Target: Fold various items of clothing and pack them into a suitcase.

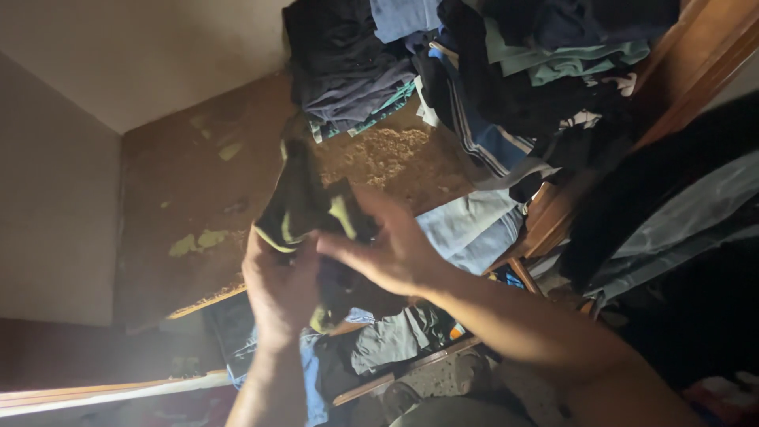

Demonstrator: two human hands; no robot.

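Dark fabric with yellow-green trim, a small garment (304, 202), is held up between a person's two bare hands in a dim room; the left hand (277, 289) has it from below, palm turned up and fingers closed on its lower folds; the right hand (391, 249) comes in from the right, fingers spread and only loosely curled, the thumb and fingertips touching the garment's right edge, though how firmly they pinch it cannot be told in this light. The garment rises above both hands, its upper end pointing up toward a heap of folded clothes (466, 71); that heap, of dark, blue and pale green pieces, one with white stripes, lies well above the hands on a wooden shelf (688, 71) that slants off to the upper right. Just right of the right hand hangs a pale blue cloth (474, 229), close behind the fingers; farther right, dark and grey garments (672, 213) drape down, their shapes lost in shadow. Behind the held garment, to the left of the left hand, a brown wall (198, 182) shows flaking patches of yellow-green and bare plaster; beyond it a paler wall (55, 205) meets a light ceiling (150, 47). Below the wrists more clothes (387, 340), grey and blue, lie crumpled on a lower shelf; a bright strip of light (103, 391) runs along the bottom left.
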